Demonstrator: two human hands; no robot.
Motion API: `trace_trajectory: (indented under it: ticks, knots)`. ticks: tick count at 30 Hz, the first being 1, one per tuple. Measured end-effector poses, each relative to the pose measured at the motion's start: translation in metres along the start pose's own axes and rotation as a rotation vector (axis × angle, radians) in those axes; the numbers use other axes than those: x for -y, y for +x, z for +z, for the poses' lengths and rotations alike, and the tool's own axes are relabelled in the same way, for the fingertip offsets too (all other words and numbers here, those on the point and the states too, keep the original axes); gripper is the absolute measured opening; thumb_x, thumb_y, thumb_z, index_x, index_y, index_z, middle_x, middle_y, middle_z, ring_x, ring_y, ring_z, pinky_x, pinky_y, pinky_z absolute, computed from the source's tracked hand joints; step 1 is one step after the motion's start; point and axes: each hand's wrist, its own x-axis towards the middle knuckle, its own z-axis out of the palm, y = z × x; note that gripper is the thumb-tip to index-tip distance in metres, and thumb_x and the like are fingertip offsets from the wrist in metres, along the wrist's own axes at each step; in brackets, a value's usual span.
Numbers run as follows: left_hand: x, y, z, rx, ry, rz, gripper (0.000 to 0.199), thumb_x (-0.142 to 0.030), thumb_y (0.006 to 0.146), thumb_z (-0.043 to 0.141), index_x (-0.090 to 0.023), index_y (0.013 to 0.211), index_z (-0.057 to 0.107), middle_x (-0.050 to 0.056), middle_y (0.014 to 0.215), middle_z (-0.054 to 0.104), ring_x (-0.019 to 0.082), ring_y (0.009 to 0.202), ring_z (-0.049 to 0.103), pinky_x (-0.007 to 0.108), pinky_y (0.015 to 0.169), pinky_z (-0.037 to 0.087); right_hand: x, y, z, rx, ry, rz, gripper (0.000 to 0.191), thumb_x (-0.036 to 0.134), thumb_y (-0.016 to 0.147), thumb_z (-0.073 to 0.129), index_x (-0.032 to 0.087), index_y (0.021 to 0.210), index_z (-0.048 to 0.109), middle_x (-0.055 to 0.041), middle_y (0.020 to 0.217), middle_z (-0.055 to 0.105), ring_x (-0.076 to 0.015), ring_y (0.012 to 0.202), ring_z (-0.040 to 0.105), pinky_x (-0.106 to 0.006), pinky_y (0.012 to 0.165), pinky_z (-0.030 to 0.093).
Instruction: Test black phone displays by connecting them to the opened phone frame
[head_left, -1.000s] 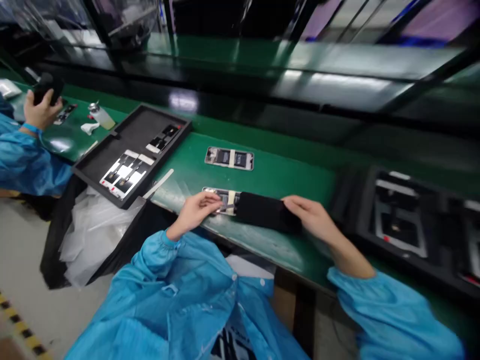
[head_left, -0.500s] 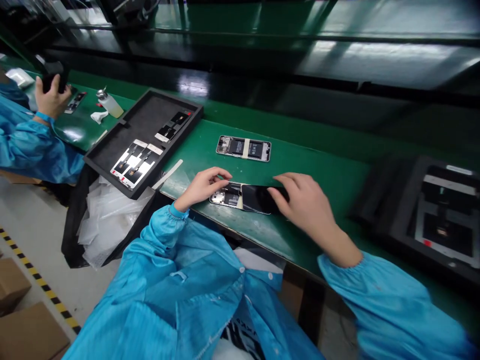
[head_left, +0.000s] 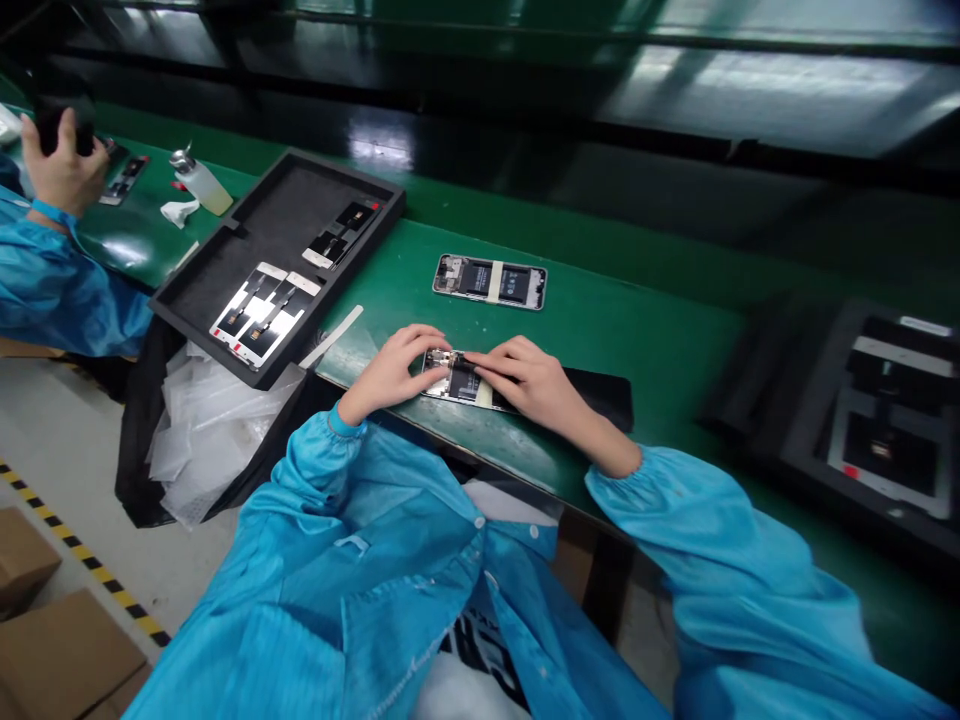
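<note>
An opened phone body (head_left: 466,383) with a black battery and a pale strip lies at the near edge of the green bench. My left hand (head_left: 394,370) curves around its left end, thumb and fingers gripping the frame. Over its middle is my right hand (head_left: 525,378), fingertips pinched on the inside parts; what they hold is too small to make out. A black screen panel (head_left: 604,397) lies to the right, partly behind my right wrist. Farther back, a second opened phone (head_left: 490,281) with a pale band across it rests on the bench.
A dark foam tray (head_left: 217,262) with several screen parts stands left, a bag of plastic sleeves (head_left: 214,430) below it. A bottle (head_left: 202,182) and another person's hand (head_left: 67,170) are far left. More trays (head_left: 806,440) stand right.
The black screen panel now lies flat to the right, beside the phone body. My right hand has let it go and moved left onto the phone's inside parts.
</note>
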Motion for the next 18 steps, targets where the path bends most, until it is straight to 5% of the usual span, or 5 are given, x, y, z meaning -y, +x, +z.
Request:
trace_trajectory:
  ticks: [5, 18]
  knots:
    - [0.005, -0.019, -0.004, 0.093, 0.257, 0.116, 0.047, -0.050, 0.101, 0.067, -0.018, 0.136, 0.065, 0.017, 0.139, 0.065, 0.031, 0.132, 0.061, 0.050, 0.115, 0.047, -0.007, -0.005, 0.006, -0.006, -0.052, -0.059, 0.038, 0.044, 0.110, 0.052, 0.022, 0.124, 0.080, -0.0102, 0.090, 0.069, -0.0244, 0.088, 0.061, -0.041, 0.079, 0.054]
    - [0.011, -0.022, -0.002, 0.099, 0.353, 0.184, 0.037, -0.047, 0.105, 0.061, -0.026, 0.135, 0.071, 0.013, 0.139, 0.067, 0.028, 0.129, 0.062, 0.053, 0.114, 0.049, -0.007, -0.008, 0.013, -0.034, -0.077, -0.042, 0.033, 0.040, 0.109, 0.056, 0.021, 0.115, 0.081, -0.0099, 0.087, 0.070, -0.0244, 0.085, 0.060, -0.042, 0.075, 0.053]
